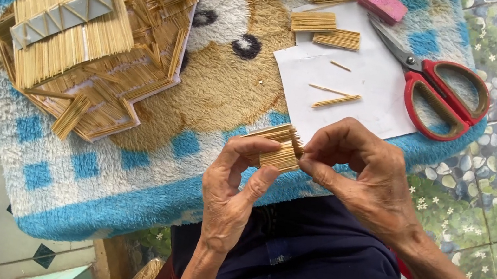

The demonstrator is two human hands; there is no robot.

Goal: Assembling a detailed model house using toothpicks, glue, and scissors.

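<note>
My left hand and my right hand both pinch a small folded panel of glued toothpicks above the near edge of the towel. The left thumb and forefinger grip its left side; the right fingertips hold its right edge. A model house of toothpicks lies at the far left on the towel.
A blue and white fluffy towel with a bear picture covers the table. A white paper sheet holds loose toothpicks and small toothpick panels. Red-handled scissors and a pink block lie at the right. Tiled floor surrounds.
</note>
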